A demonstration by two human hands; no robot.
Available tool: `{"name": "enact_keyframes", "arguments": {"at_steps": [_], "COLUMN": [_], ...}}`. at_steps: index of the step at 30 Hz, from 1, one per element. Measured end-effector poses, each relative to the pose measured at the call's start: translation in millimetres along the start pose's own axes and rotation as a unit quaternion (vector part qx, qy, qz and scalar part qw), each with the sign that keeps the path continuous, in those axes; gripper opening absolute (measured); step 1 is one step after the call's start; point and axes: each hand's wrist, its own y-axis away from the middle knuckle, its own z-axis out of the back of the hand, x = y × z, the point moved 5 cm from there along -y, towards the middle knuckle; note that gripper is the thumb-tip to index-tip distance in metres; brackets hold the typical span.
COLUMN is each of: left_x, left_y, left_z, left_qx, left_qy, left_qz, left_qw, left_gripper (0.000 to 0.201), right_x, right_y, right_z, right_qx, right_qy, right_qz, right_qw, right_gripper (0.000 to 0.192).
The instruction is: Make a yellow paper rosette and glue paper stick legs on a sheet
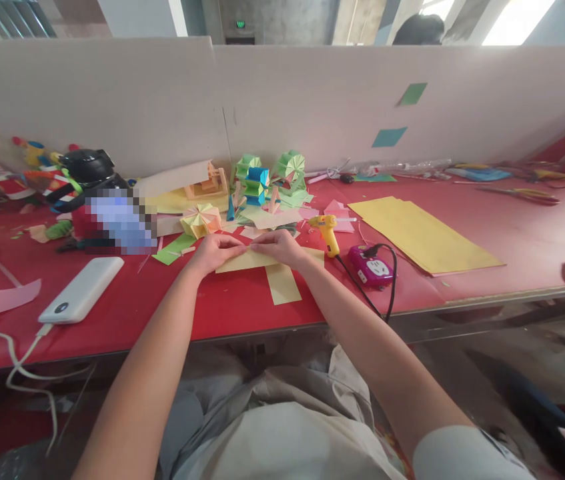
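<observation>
L hand [215,252] & R hand [281,245] both pinch the pale-yellow paper strip [242,263] at their fingertips, above the red desk [227,300], w/ a yellow glue gun [330,241] (black cord attached) just right of R hand.

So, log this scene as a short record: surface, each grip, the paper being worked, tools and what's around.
Surface: red tabletop
Left grip: pinching the far edge of a pale yellow strip
Right grip: pinching the same edge, close beside
Nearer piece: pale yellow tab; whether joined to the strip, unclear
Tool: yellow glue gun
Power: purple socket block, black plug inserted
Far left: white power bank
Right: yellow sheets, overlapping
</observation>
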Motion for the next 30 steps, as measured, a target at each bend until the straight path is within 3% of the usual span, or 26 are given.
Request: {"name": "enact_keyframes", "arguments": {"at_steps": [8, 19, 30], "left_x": [7, 4, 3], "left_y": [0, -1, -1], "left_z": [6.5, -1.8, -3.6], "left_qx": [0.012, -0.004, 0.003], "left_qy": [0.04, 0.086, 0.074], "left_qz": [0.028, 0.027, 0.028], "left_qw": [0.999, 0.996, 0.997], "left_gripper": [0.04, 0.036, 0.036], "right_x": [-3, -6, -7], "right_y": [1, 1, 0], "right_z": [1, -1, -1], "right_qx": [0.0, -0.007, -0.004], "right_qy": [-0.023, -0.056, -0.02], "right_qz": [-0.008, -0.033, -0.038], "right_qw": [1.0, 0.998, 0.999], "right_gripper": [0.03, 0.028, 0.027]}}
